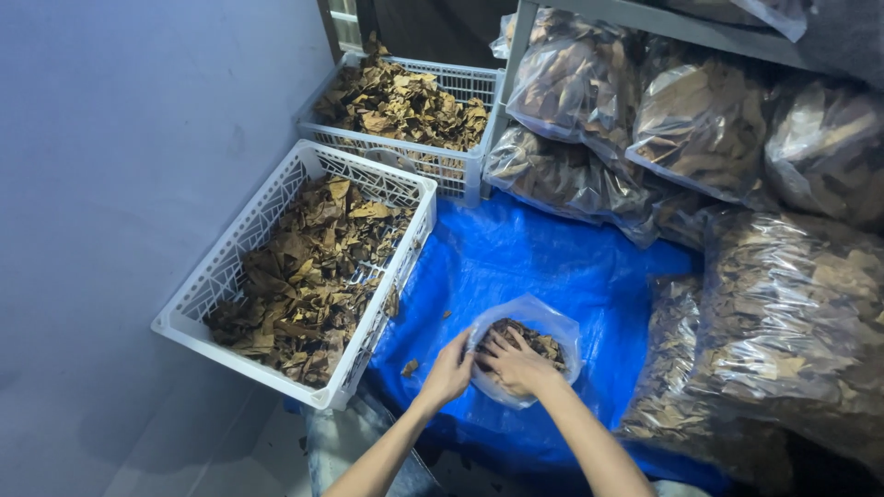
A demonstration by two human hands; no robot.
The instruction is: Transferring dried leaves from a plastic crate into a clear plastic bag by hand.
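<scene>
- grey wall (110, 184): plain, running along the far left, left of the blue tarp.
- near white crate (230, 262): a slatted plastic basket touching the tarp's left edge, about half full of dry brown leaves (304, 276).
- far white crate (460, 170): the same kind, behind the near one at the tarp's back left corner, heaped with dry leaves.
- blue tarp (525, 258): spread on the floor in the middle; a few leaf scraps (409, 368) lie on it beside the near crate.
- left hand (448, 373): over the tarp's front part, fingers curled on the left rim of the small clear bag, gripping the plastic.
- small clear bag (543, 317): sits on the front of the tarp, just right of the near crate, mouth open upward, partly filled with dry leaves.
- right hand (516, 364): reaching into the bag's mouth, fingers spread and lying flat on the leaves inside; the fingertips are partly hidden among them.
- metal shelf (645, 14): behind the tarp at the right, with large clear bags of leaves (700, 120) piled under it.
- more filled bags (792, 322): stacked on the tarp's right side, close beside the small bag.
</scene>
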